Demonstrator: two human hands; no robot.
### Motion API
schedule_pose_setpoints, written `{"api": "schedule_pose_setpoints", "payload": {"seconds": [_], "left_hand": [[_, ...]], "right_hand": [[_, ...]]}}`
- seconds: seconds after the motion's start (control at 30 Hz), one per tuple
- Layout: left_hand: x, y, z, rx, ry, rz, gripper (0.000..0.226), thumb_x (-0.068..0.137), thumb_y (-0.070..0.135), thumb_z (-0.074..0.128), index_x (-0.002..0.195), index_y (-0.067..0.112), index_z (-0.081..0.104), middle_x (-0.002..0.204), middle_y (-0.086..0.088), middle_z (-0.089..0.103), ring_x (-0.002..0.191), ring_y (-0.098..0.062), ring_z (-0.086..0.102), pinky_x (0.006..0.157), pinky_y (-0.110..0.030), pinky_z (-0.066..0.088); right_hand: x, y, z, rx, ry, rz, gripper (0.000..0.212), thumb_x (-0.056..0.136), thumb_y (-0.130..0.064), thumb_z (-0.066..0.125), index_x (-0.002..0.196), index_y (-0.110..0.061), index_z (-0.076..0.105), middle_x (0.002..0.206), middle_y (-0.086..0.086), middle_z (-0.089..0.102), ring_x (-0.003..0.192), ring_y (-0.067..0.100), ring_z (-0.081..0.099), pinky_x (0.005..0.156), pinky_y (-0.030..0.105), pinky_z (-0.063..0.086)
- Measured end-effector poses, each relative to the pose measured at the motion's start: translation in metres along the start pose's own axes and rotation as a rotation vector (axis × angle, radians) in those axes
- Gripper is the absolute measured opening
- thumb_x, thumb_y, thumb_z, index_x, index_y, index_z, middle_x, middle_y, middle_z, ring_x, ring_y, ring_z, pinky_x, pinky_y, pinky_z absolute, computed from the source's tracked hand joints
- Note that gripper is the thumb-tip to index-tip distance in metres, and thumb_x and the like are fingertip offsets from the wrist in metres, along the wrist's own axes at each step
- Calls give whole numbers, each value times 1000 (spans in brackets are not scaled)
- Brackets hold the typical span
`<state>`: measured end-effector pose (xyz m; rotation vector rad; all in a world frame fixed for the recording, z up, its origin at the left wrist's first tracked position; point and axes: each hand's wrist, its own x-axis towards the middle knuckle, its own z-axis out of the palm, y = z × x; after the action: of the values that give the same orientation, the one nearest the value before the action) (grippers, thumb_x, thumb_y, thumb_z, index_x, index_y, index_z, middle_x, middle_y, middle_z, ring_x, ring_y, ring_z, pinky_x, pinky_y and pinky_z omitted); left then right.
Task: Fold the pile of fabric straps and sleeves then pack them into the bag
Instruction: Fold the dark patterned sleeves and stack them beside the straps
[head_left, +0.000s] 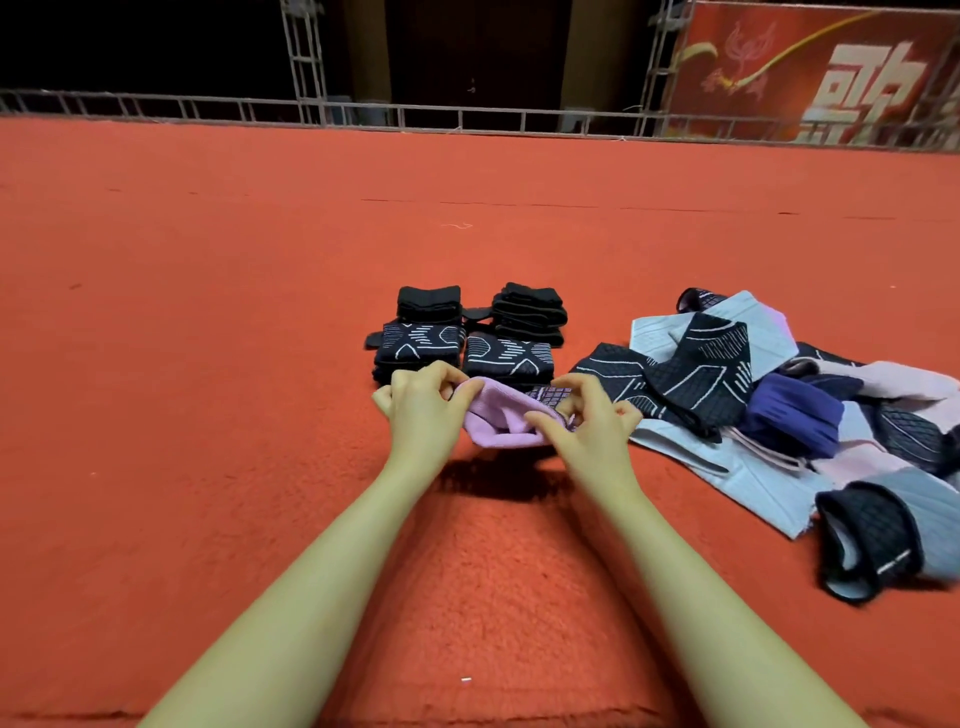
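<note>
- Wide orange-red carpeted floor is stretching back to a low grey metal truss rail; everything is lying directly on the carpet.
- Beyond the rail the room is sitting dark; an upright truss tower is standing left of centre, a red banner with large pale characters is hanging at far right.
- Left hand and right hand are both pinching a soft lilac knit sleeve, fingers curled round its edges, holding it just above the carpet.
- Four folded stacks of black straps and white-patterned dark sleeves are sitting right behind the hands.
- Loose pile of grey, pink, navy and black patterned fabric pieces is sprawling at right, near the right hand.
</note>
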<state>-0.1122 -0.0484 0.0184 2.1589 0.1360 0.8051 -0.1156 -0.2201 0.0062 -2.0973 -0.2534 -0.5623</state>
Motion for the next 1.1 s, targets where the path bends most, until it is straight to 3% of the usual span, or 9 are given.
{"api": "schedule_pose_setpoints", "payload": {"seconds": [0.13,0.23,0.37,0.53,0.7,0.83,0.93,1.03,1.1], "left_hand": [[-7,-2,-2,-22,16,-70,15,81,39,70,76,24,69,70,8,61,96,-13,48,70,-30,14],[-11,3,-1,-41,35,-110,13,82,36,70,75,25,67,67,11,56,94,-12,44,69,-30,13],[-10,6,2,-23,76,-122,13,83,35,69,75,27,64,64,11,52,90,-10,38,70,-28,12],[-5,-4,1,36,73,-44,11,86,37,65,82,27,67,69,11,53,93,-11,35,77,-28,14],[-9,-27,-10,233,31,192,16,85,38,63,79,23,66,83,10,60,94,-23,44,74,-27,9],[-12,-38,-15,179,12,115,16,85,37,67,78,24,61,96,10,51,103,-19,40,73,-26,10],[-13,-37,-14,128,-28,92,19,88,34,65,78,23,54,99,9,46,102,-17,38,73,-27,12],[-12,-35,-14,121,-9,106,24,87,32,65,73,23,47,99,7,44,99,-15,36,72,-27,12],[-9,-32,-14,123,8,125,19,81,28,60,71,23,45,99,7,45,100,-19,39,71,-26,11]], "right_hand": [[4,-3,1,-79,83,-42,24,86,-24,69,106,-16,59,70,-13,46,86,-34,20,87,37,27],[2,-4,7,-86,95,-65,21,86,-32,68,101,-22,58,69,-13,48,83,-12,41,79,29,18],[-12,-4,9,-2,-70,-26,35,69,-54,60,100,-47,46,85,-15,61,97,-9,41,82,27,19],[-29,-3,18,120,-275,-60,56,67,-30,69,116,-40,44,100,-10,63,98,-5,48,96,22,23],[-24,6,25,-91,-120,-144,17,78,-36,63,91,-30,54,79,-9,61,77,1,47,81,24,20],[-23,8,21,-127,24,-149,22,81,-42,60,74,-25,49,69,-10,55,77,-4,39,72,28,15],[-21,0,19,-69,101,-105,23,86,-28,67,76,-17,50,66,-13,48,82,-16,34,73,28,17],[-15,-9,20,-80,225,-86,20,80,-10,67,77,-16,49,62,-18,41,70,-2,32,73,32,22],[-9,-12,19,-174,313,-168,10,73,-5,60,77,-10,53,64,-13,47,79,-18,29,70,32,20]]}}
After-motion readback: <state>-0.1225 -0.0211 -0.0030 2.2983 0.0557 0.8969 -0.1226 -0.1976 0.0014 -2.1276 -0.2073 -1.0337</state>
